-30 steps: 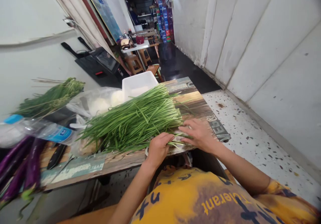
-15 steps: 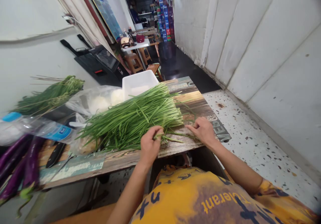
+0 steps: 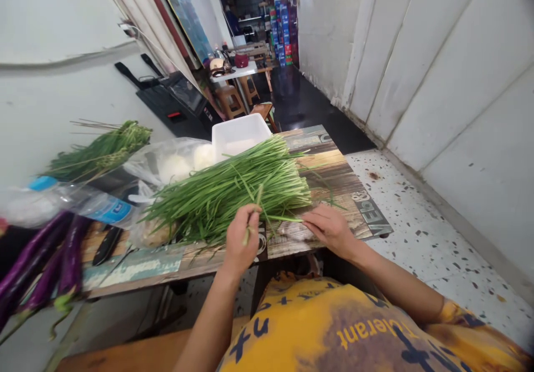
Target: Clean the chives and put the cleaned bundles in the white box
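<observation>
A big heap of green chive stalks (image 3: 225, 191) lies across the wooden table (image 3: 334, 177). My left hand (image 3: 242, 236) is closed around a few stalks and holds them upright just in front of the heap. My right hand (image 3: 329, 227) rests low on the table near its front edge, its fingers pinching the end of a thin loose stalk (image 3: 283, 218) that runs back toward the left hand.
A white plastic tub (image 3: 240, 133) and a clear bag with white lumps (image 3: 175, 163) sit behind the heap. At the left are a plastic water bottle (image 3: 87, 205), purple eggplants (image 3: 45, 266), a black-handled knife (image 3: 106, 244) and another green bunch (image 3: 100, 149). Speckled floor lies to the right.
My left hand has lifted a few stalks off the table and moved left. My right hand has slid left along the front edge, drawing out a thin stalk.
</observation>
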The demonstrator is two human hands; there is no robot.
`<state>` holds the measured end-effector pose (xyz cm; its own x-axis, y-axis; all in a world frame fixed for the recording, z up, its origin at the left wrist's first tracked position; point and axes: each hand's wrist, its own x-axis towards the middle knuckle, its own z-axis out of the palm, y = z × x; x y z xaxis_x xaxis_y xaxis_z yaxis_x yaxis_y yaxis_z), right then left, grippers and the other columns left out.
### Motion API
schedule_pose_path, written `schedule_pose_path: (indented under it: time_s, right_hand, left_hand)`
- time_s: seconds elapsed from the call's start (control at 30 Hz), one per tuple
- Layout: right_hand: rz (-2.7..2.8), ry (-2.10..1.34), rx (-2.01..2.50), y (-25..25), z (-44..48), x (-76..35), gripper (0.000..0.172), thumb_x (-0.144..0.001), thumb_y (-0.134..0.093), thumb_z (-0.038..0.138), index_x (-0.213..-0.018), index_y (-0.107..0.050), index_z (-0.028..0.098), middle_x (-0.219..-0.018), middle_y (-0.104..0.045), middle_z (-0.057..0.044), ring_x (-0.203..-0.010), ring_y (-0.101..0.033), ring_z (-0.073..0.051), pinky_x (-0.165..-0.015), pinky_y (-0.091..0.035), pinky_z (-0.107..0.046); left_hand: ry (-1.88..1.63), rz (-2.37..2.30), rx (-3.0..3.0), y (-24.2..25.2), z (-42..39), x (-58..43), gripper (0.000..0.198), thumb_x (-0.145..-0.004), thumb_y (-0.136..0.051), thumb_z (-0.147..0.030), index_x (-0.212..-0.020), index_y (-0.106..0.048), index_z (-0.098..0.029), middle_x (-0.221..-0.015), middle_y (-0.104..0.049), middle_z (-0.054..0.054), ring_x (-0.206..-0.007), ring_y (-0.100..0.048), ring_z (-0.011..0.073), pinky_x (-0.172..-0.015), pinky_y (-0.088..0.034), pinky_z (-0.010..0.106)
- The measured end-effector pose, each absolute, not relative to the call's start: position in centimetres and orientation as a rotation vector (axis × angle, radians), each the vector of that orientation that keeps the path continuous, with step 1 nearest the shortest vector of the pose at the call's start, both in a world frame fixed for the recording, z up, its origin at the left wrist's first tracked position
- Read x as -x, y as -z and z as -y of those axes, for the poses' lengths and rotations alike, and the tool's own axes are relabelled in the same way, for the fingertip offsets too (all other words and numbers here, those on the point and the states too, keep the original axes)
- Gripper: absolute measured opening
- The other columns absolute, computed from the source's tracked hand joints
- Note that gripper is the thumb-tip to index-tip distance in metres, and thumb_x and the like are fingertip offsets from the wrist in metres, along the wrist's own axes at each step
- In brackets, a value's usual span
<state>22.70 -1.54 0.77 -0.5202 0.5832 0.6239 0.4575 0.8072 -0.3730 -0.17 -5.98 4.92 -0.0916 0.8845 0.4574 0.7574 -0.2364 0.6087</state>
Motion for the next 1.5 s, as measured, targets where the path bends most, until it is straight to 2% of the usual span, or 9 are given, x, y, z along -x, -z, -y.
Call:
schedule_pose_path:
  time_s: [0.17,0.33,0.57,0.67,0.93,1.1,1.2,1.33,1.5]
  right_hand:
    - [2.146,-0.357,0.689,-3.0,2.3,-23.3,0.013,-0.089,-0.052,0.023,-0.087,-0.064,0.017,-0.074,-0.064,-0.005,-0.068,-0.051,-0.014,-0.066,-0.04,-0.028]
    - [1.997,-0.671,0.844,-2.7,2.1,-23.8,0.021,-0.088,-0.053,0.03,-0.081,-0.067,0.017,-0.071,-0.065,-0.004,-0.069,-0.055,-0.014,-0.066,-0.042,-0.027]
    - [1.582,-1.362,0.916,-1.8,2.1,-22.0,0.031,-0.072,-0.068,0.041,-0.09,-0.069,0.016,-0.078,-0.069,-0.004,-0.068,-0.06,-0.014,-0.059,-0.046,-0.025]
    - [1.584,-1.302,0.922,-1.4,2.2,-21.3,0.027,-0.074,-0.066,0.039,-0.084,-0.071,0.015,-0.081,-0.07,-0.006,-0.072,-0.062,-0.016,-0.063,-0.047,-0.027]
    - [1.866,-1.235,0.985,-2.2,1.0,-22.4,0.02,-0.075,-0.063,0.032,-0.076,-0.071,0.014,-0.072,-0.069,-0.006,-0.062,-0.059,-0.014,-0.056,-0.043,-0.023]
    - [1.892,-0.995,1.057,-1.0,-0.5,-24.0,0.017,-0.076,-0.06,0.031,-0.074,-0.07,0.016,-0.069,-0.067,-0.004,-0.063,-0.059,-0.014,-0.06,-0.044,-0.024]
    - [1.671,-1.26,1.12,-0.6,-0.5,-24.3,0.023,-0.074,-0.063,0.037,-0.076,-0.069,0.015,-0.059,-0.064,-0.001,-0.053,-0.057,-0.013,-0.053,-0.045,-0.024]
    - [1.493,-1.684,0.901,-0.9,0.9,-22.9,0.032,-0.069,-0.068,0.043,-0.082,-0.067,0.013,-0.062,-0.067,-0.003,-0.054,-0.061,-0.013,-0.057,-0.051,-0.027]
    - [1.53,-1.49,0.896,-0.8,1.2,-21.7,0.031,-0.077,-0.061,0.043,-0.081,-0.065,0.013,-0.063,-0.066,-0.003,-0.055,-0.061,-0.013,-0.057,-0.051,-0.027]
  left_hand:
    - [-0.952,-1.443,-2.243,-3.8,5.2,-1.8,0.02,-0.088,-0.048,-0.026,-0.094,-0.065,-0.018,-0.074,-0.06,0.002,-0.067,-0.053,0.0118,-0.064,-0.041,0.022]
    - [-0.866,-1.366,-2.251,-4.2,4.8,-2.4,0.022,-0.087,-0.05,-0.025,-0.096,-0.069,-0.019,-0.07,-0.055,0.002,-0.067,-0.052,0.0114,-0.061,-0.04,0.021]
    - [-1.027,-1.363,-1.923,-3.9,4.3,-2.9,0.013,-0.079,-0.06,-0.026,-0.078,-0.07,-0.018,-0.081,-0.066,0.004,-0.077,-0.06,0.014,-0.073,-0.047,0.024]
    - [-0.991,-1.397,-1.829,-3.5,4.2,-3.0,0.012,-0.078,-0.061,-0.025,-0.077,-0.071,-0.019,-0.08,-0.07,0.003,-0.077,-0.063,0.0148,-0.073,-0.048,0.024]
    - [-0.814,-1.489,-1.958,-4.1,4.5,-2.9,0.016,-0.077,-0.058,-0.018,-0.083,-0.072,-0.022,-0.082,-0.071,0.001,-0.077,-0.063,0.0145,-0.073,-0.046,0.024]
    - [-0.708,-1.614,-2.037,-4.8,4.5,-1.9,0.021,-0.077,-0.053,-0.014,-0.085,-0.071,-0.021,-0.086,-0.071,0.001,-0.083,-0.063,0.0169,-0.077,-0.046,0.026]
    - [-0.776,-1.65,-1.989,-4.6,4.4,-1.8,0.022,-0.079,-0.051,-0.017,-0.092,-0.068,-0.021,-0.092,-0.07,0.002,-0.086,-0.063,0.0167,-0.08,-0.045,0.026]
    - [-0.808,-1.581,-2.009,-4.2,4.3,-3.1,0.021,-0.082,-0.047,-0.019,-0.094,-0.064,-0.019,-0.091,-0.068,0.003,-0.085,-0.06,0.0152,-0.078,-0.044,0.025]
    - [-0.716,-1.601,-1.96,-4.2,4.5,-3.8,0.019,-0.079,-0.046,-0.014,-0.088,-0.062,-0.019,-0.078,-0.066,0.0,-0.073,-0.058,0.0136,-0.067,-0.04,0.023]
